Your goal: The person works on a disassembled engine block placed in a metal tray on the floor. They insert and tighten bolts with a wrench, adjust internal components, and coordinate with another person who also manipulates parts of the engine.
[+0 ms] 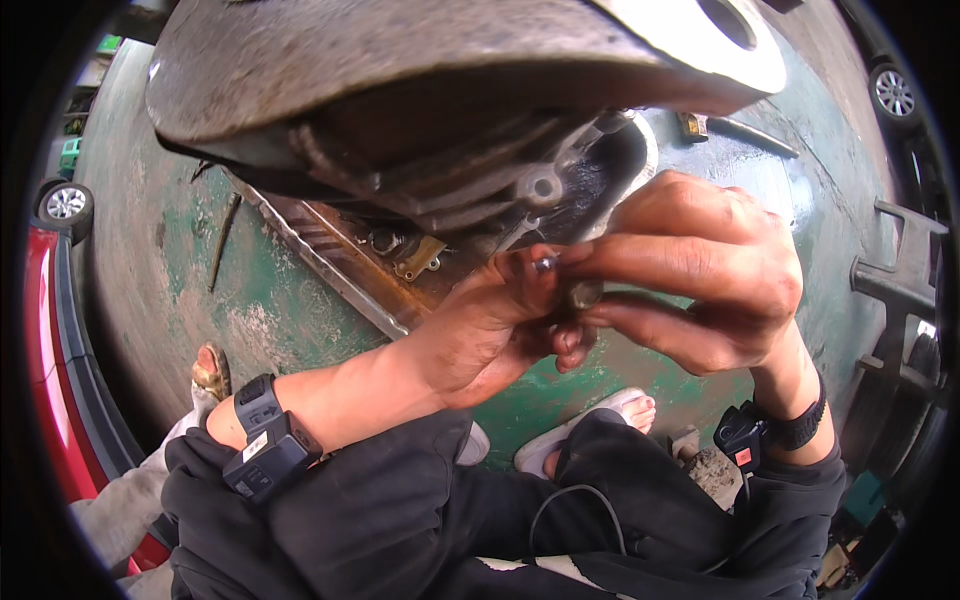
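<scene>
Both my hands meet in front of a large, worn metal casing (430, 90) that fills the top of the view. My right hand (700, 270) pinches a small, dark round metal piece (584, 294) between thumb and fingers. Close against it, my left hand (490, 325) has its fingers curled in, with dark grease on the thumb and fingertips. A small shiny spot (545, 264) shows at the left thumb; whether it is a separate part cannot be made out. The inner left fingers are partly hidden.
Under the casing lies a rusty metal tray (330, 255) holding a brass-coloured bracket (420, 259). A thin rod (225, 240) rests on the green floor to its left. A dark metal stand (905, 265) is at right, a red car (60, 350) at left. Another person's foot (211, 370) is near.
</scene>
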Motion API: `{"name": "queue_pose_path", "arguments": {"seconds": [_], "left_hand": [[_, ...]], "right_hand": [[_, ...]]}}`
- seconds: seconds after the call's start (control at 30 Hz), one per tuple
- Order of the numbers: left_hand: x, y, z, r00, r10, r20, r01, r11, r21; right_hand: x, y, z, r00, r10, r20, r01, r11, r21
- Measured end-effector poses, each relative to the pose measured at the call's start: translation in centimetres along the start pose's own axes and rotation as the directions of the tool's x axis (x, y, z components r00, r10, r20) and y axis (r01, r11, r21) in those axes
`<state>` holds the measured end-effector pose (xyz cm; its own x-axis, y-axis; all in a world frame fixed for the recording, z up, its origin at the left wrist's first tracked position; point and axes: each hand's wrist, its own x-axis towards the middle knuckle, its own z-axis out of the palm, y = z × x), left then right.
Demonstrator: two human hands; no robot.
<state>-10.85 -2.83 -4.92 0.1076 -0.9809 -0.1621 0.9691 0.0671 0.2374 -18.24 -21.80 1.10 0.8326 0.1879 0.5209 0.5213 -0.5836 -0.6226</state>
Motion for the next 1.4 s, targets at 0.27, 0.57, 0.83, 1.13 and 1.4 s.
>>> {"name": "queue_pose_path", "arguments": {"seconds": [0.27,0.57,0.83,1.13,1.4], "left_hand": [[-1.0,-2.2,-0.4,0.964,-0.219,-0.151,0.250,0.941,0.229],[-2.1,-4.8,-1.8,0.841,-0.513,-0.174,0.541,0.792,0.282],[-2.1,-5.0,-1.9,0.826,-0.517,-0.226,0.564,0.773,0.292],[-2.4,-5.1,-1.9,0.824,-0.517,-0.230,0.566,0.757,0.326],[-2.2,-5.5,-1.9,0.844,-0.488,-0.224,0.537,0.761,0.365]], "right_hand": [[0.5,0.3,0.6,0.944,0.295,-0.148,-0.295,0.955,0.020],[1.3,0.3,1.4,0.971,0.211,-0.110,-0.225,0.964,-0.140],[1.8,0.2,2.8,0.975,0.171,-0.145,-0.207,0.936,-0.286],[2.0,1.1,2.3,0.997,0.066,-0.032,-0.070,0.988,-0.137],[1.7,0.7,2.6,0.981,0.171,-0.096,-0.185,0.969,-0.162]]}}
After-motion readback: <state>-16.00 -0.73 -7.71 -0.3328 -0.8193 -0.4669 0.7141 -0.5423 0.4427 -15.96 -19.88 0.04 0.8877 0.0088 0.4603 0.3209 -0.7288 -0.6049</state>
